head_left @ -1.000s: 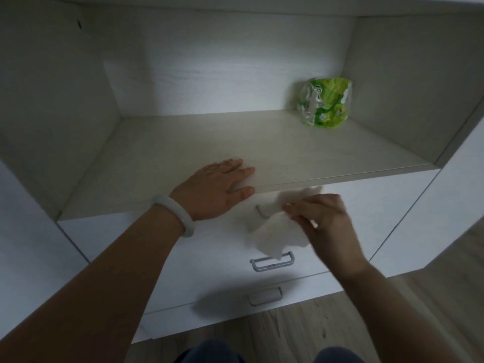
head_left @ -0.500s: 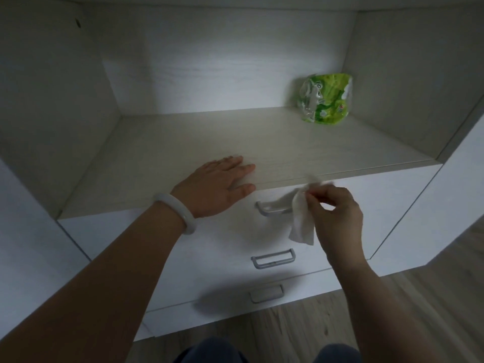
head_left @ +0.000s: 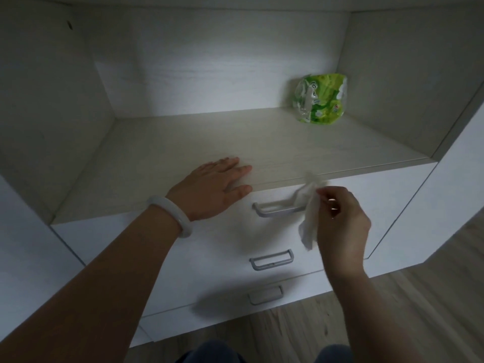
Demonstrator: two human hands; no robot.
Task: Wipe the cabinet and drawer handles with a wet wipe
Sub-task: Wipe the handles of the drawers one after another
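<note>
- Since half a second ago, little has been moved: the wet wipe (head_left: 309, 213) is still kept at the right end of the top drawer handle (head_left: 277, 209), where a second ago it was bunched lower over the drawer front.
- The wipe is pinched by the curled fingers of the right hand (head_left: 340, 224); its upper part is draped on the handle's right end, its lower part hangs free.
- The left hand (head_left: 212, 188) is laid flat, fingers straight, on the front edge of the shelf (head_left: 183, 153), just left of the handle.
- A white bangle (head_left: 170, 213) is worn on the left wrist.
- Two more drawer handles, the middle handle (head_left: 271, 259) and the bottom handle (head_left: 265, 294), are seen below, untouched.
- A green wipe packet (head_left: 320, 102) is stood near the shelf's back right corner.
</note>
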